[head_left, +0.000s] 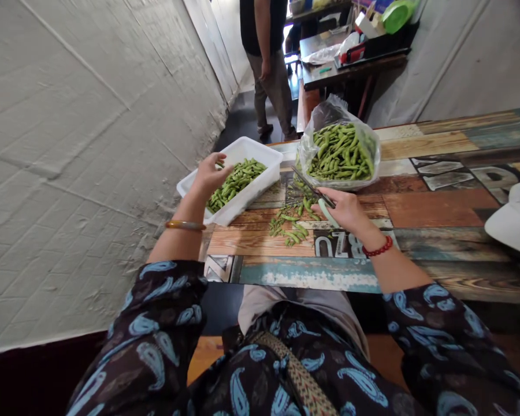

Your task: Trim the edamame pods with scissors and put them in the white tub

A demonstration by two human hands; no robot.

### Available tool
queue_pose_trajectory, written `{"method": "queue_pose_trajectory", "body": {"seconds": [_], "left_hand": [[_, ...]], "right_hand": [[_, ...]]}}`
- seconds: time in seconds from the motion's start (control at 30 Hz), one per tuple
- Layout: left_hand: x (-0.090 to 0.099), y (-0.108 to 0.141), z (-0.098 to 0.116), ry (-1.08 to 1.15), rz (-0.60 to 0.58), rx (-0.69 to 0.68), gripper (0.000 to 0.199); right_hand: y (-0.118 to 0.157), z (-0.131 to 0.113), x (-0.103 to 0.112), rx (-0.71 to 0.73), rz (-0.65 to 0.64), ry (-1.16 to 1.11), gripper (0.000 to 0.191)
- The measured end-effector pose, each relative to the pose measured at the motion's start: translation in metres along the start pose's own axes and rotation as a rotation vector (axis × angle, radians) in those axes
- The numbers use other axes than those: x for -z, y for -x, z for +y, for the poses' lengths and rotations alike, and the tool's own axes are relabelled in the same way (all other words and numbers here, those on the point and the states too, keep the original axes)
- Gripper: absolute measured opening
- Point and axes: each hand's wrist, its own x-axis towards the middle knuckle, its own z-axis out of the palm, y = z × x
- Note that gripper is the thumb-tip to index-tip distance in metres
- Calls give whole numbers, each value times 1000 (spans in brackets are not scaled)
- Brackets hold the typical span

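A white plastic tub [255, 199] holding green pods [238, 180] stands at the left end of the table. My left hand [211, 173] is over the tub's left part, its fingers apart and curved above the pods; no pod shows clearly between them. In my right hand [344, 209] is a pair of scissors [328, 212] with pale green handles, the blades pointing up and left. Loose pods and trimmings [295, 222] lie on the tabletop between the tub and my right hand. Behind the scissors, a clear plastic bag [372, 144] stands open, full of green pods.
The patterned wooden table [433, 202] runs to the right, with a white object [517, 216] at its right edge. A white wall [91, 144] borders the left side. A person [271, 69] stands beyond the table, near a cluttered second table [318, 78].
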Motion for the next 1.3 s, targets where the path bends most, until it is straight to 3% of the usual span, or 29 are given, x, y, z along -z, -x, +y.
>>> {"method": "queue_pose_trajectory", "body": {"seconds": [0.07, 0.17, 0.37, 0.43, 0.53, 0.63, 0.73, 0.83, 0.93, 1.07, 1.17, 1.3], "left_hand": [[2, 2, -2, -230, -28, -95, 29], [-14, 19, 10, -302, -105, -230, 18], [-89, 71, 41, -297, -591, -491, 10], [-108, 82, 45, -300, -677, -484, 4], [-121, 85, 46, -237, -734, -390, 10], [-121, 80, 46, -144, -735, -297, 13], [-122, 75, 49, 66, -724, -105, 8], [-134, 70, 56, 248, -701, 64, 20], [-156, 65, 64, 119, -578, 39, 7], [-178, 58, 68, -81, -469, -35, 38], [-178, 56, 65, -178, -457, -103, 39], [-163, 61, 59, -108, -507, -146, 30]], "right_hand": [[-1, -1, 2, -14, 17, -13, 47], [-2, -1, 4, -18, 35, -25, 48], [-5, 5, 8, -66, 71, -55, 49], [-7, 7, 10, -82, 81, -58, 49], [-9, 7, 15, -89, 80, -71, 50], [-9, 4, 20, -78, 89, -79, 50], [-9, 0, 23, -77, 102, -83, 48], [-10, 0, 23, -78, 116, -93, 48], [-11, 3, 23, -78, 121, -104, 48], [-14, 6, 26, -88, 132, -103, 47], [-15, 6, 28, -96, 166, -82, 47], [-14, 7, 26, -94, 177, -76, 48]]}}
